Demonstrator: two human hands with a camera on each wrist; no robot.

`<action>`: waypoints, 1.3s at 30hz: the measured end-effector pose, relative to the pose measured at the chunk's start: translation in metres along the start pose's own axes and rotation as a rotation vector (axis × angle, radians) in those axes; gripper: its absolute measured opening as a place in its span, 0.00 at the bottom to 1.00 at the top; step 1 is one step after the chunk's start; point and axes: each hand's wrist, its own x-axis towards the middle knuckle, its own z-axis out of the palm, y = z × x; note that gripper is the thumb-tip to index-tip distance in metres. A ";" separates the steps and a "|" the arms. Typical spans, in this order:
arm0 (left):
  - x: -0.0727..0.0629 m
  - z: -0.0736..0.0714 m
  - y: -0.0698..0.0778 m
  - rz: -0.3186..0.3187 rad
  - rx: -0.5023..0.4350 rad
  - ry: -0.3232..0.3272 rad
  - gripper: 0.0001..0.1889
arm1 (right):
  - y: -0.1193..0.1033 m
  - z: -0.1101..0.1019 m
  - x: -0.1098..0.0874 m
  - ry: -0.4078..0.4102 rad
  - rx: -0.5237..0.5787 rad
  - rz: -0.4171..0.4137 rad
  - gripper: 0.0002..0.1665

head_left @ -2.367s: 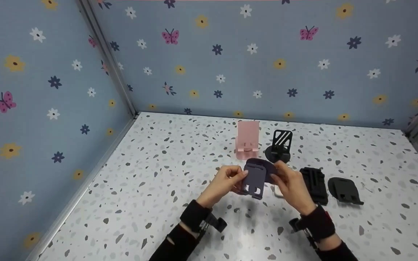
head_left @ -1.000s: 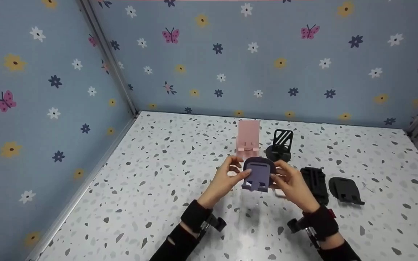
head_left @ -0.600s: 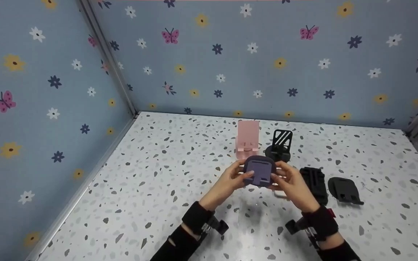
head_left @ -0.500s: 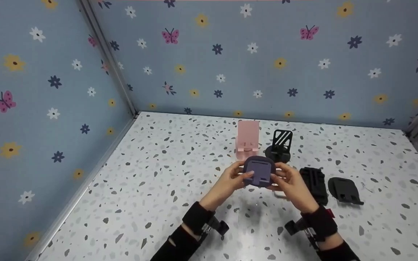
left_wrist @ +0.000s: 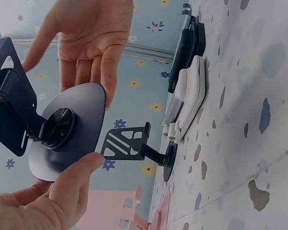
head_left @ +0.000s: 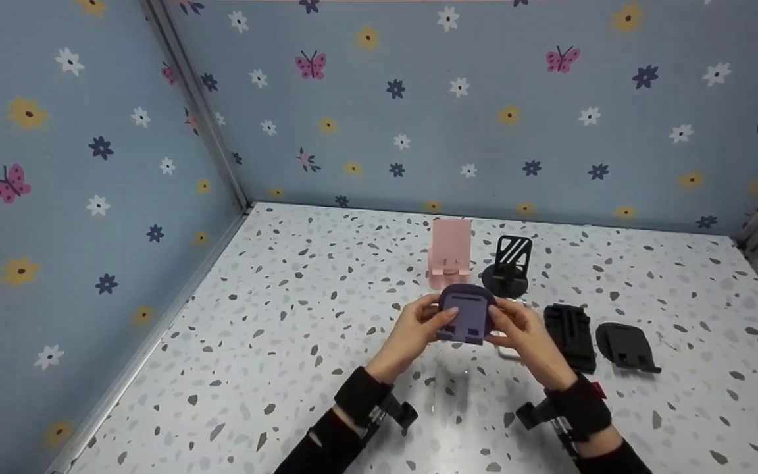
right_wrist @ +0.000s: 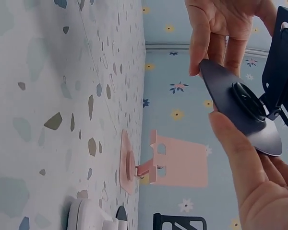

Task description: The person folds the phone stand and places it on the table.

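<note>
Both hands hold a dark purple folding phone stand (head_left: 468, 313) in the air over the table. My left hand (head_left: 412, 331) grips its left side, thumb on the front plate. On the right side my right hand (head_left: 525, 336) pinches the edge, thumb in front and fingers behind. Seen in the left wrist view, the rounded base plate (left_wrist: 86, 115) carries a black round pivot (left_wrist: 59, 127), from which a hinged arm leads to the slotted phone plate (left_wrist: 12, 103). The plate stands partly swung out from the base.
Behind the hands stand a pink phone stand (head_left: 451, 250) and a black one with a striped plate (head_left: 512, 260). Two folded dark stands, one blocky (head_left: 570, 337) and one rounded (head_left: 626, 345), lie at right. A white folded stand (right_wrist: 84, 215) lies partly hidden behind my right hand.
The phone plate, earlier turned askew to the base, has swung into line with it. It folded down close to the base, and now its lower edge tilts out slightly.
</note>
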 end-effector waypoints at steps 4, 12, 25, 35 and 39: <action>0.001 0.000 -0.002 0.002 0.040 0.018 0.20 | 0.000 0.001 -0.002 -0.032 -0.062 0.028 0.35; 0.002 0.000 -0.003 0.009 0.090 0.036 0.21 | 0.002 0.002 -0.002 -0.030 -0.134 0.062 0.37; 0.002 0.000 -0.005 0.020 0.171 0.076 0.19 | 0.008 -0.003 0.001 -0.074 -0.082 0.095 0.35; 0.002 0.000 -0.005 0.038 0.181 0.067 0.19 | 0.009 -0.004 0.000 -0.090 -0.071 0.147 0.37; 0.002 0.000 -0.006 0.033 0.197 0.062 0.19 | 0.008 -0.004 0.000 -0.083 -0.072 0.164 0.38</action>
